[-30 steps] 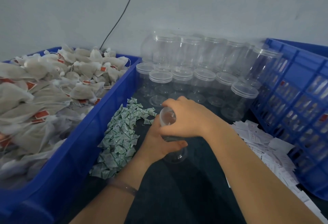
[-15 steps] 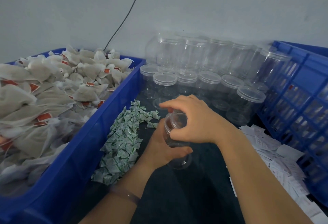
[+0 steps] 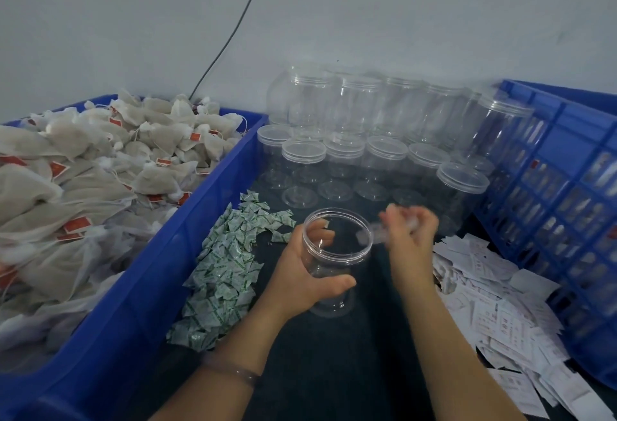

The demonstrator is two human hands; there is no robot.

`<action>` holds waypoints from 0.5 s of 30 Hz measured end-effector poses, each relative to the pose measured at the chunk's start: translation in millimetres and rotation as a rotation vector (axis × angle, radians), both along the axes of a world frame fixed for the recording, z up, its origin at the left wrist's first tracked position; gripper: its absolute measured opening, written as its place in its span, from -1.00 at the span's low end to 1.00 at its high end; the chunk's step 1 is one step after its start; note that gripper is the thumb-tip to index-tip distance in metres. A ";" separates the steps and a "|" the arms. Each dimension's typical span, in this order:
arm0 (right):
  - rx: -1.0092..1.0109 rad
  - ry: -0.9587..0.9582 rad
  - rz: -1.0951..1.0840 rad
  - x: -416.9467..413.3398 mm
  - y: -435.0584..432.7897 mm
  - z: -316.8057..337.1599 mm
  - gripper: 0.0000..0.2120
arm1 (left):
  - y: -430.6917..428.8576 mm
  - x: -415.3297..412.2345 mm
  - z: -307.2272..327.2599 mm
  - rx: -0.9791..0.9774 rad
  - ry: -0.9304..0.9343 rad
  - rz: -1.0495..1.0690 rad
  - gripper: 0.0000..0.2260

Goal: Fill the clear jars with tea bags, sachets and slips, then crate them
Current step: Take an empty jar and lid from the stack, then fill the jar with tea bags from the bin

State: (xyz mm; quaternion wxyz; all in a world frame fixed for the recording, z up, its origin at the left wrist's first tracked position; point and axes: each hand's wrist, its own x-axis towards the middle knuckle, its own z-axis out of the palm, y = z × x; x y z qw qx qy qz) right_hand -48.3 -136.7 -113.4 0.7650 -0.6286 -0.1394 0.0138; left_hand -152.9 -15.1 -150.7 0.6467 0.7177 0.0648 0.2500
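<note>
Your left hand (image 3: 300,273) wraps its fingers (image 3: 334,283) round the open clear jar (image 3: 337,262), your right hand (image 3: 412,237) is too blurred to tell; slacken that hold and the jar tips.

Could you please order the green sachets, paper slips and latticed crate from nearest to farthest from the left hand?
1. Green sachets, just left of the left hand.
2. Paper slips, on the right.
3. Latticed crate, far right.

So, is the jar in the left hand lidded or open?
Open: the jar in the left hand shows a bare rim, and the right hand pinches a blurred lid beside it.
</note>
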 end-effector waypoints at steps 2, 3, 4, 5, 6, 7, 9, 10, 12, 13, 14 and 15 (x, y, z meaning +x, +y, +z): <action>-0.145 0.049 -0.047 3.0 -2.6 -27.7 -0.69 | 0.5 0.1 -0.6 0.025 0.001 0.001 -0.23; -0.203 0.033 -0.050 5.2 -2.6 -35.6 -0.67 | 0.7 0.4 -0.2 0.034 -0.001 0.003 -0.23; -0.281 0.000 -0.035 8.2 -1.5 -40.4 -0.66 | 0.2 0.7 0.7 0.043 -0.003 0.008 -0.23; -0.391 -0.046 -0.005 10.7 0.3 -43.1 -0.68 | -0.4 0.6 1.0 0.042 -0.007 0.010 -0.22; -0.521 -0.105 0.029 12.2 2.0 -44.6 -0.72 | -1.0 -0.2 1.3 0.040 -0.009 0.018 -0.23; -0.646 -0.176 0.055 12.2 4.2 -44.8 -0.77 | -0.8 -1.4 1.1 0.039 -0.012 0.031 -0.23; -0.782 -0.317 0.068 7.3 5.8 -44.3 -0.84 | -0.1 -5.5 1.0 0.048 -0.001 0.090 -0.25; -0.756 -0.373 0.054 3.4 4.5 -42.9 -0.87 | 1.2 -7.9 1.0 0.055 0.010 0.137 -0.25; -0.566 -0.393 0.057 -5.9 -0.7 -37.4 -0.89 | 4.8 -11.8 0.4 0.065 0.026 0.222 -0.23; -0.442 -0.351 0.105 -12.1 -2.0 -33.8 -0.87 | 6.4 -13.9 -0.2 0.072 0.032 0.249 -0.22; -0.334 -0.299 0.188 -19.7 -1.3 -28.9 -0.74 | 6.8 -16.5 1.1 0.081 0.052 0.264 -0.22; -0.248 -0.261 0.285 -27.1 0.7 -24.2 -0.51 | 6.9 -18.6 2.9 0.079 0.060 0.259 -0.25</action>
